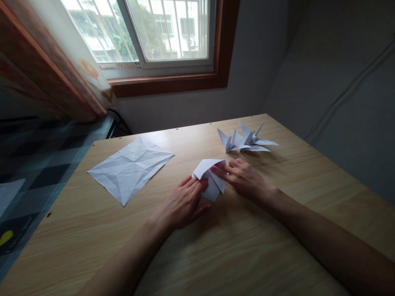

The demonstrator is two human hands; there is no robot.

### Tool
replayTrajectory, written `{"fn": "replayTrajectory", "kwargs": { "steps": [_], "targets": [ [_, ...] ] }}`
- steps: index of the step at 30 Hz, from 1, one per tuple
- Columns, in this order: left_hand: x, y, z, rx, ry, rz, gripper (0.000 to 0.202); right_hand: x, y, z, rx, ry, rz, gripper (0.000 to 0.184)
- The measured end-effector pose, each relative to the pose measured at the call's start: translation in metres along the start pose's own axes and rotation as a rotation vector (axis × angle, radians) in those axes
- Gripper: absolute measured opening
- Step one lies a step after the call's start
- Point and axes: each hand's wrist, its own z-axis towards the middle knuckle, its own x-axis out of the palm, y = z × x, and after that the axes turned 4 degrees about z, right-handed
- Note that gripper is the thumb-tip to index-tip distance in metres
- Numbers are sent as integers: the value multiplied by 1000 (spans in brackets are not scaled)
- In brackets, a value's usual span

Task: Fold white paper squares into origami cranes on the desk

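Note:
Between my hands is a partly folded sheet of white paper (212,187), with one flap lifted and bent over at the top. My left hand (187,201) presses its fingers on the paper's left side, the thumb stretched apart below, near the wood. From the right, my right hand (243,174) holds the flap's right edge, its fingertips partly tucked under the flap. Beyond the right hand stand folded paper cranes (230,144) with pointed wings, close together. A creased, unfolded square of paper (132,166) lies flat to the left.
The light wooden tabletop (173,259) has its far edge near the wall. A second surface with a dark checked cloth (49,176) adjoins it at the left. Behind are a window (173,33) and an orange patterned curtain (46,53). A cable (348,90) runs along the right wall.

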Motion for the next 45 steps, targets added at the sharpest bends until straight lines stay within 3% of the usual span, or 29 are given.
{"fn": "replayTrajectory", "kwargs": {
  "steps": [3,7,12,15,20,32,38,45],
  "targets": [
    [2,2,-1,12,-13,30,64,4,-1,0,-25,-176,-6,30],
    [2,3,-2,42,-31,47,61,10,9,1,-27,-287,13,21],
    [1,2,-3,3,-61,54,51,9,29,3,-30,-263,72,22],
    [1,0,-2,-14,-70,69,40,1,34,4,-75,-179,54,25],
    [3,-1,-2,-28,-81,66,34,-18,30,9,-109,20,55,20],
    [-2,-3,0,-12,-95,74,26,-26,23,17,-77,111,29,19],
    [4,0,-2,-31,-117,46,20,-24,28,19,-34,71,40,20],
    [9,0,-3,-42,-186,-7,13,4,39,21,48,-82,-13,24]
  ]
}}
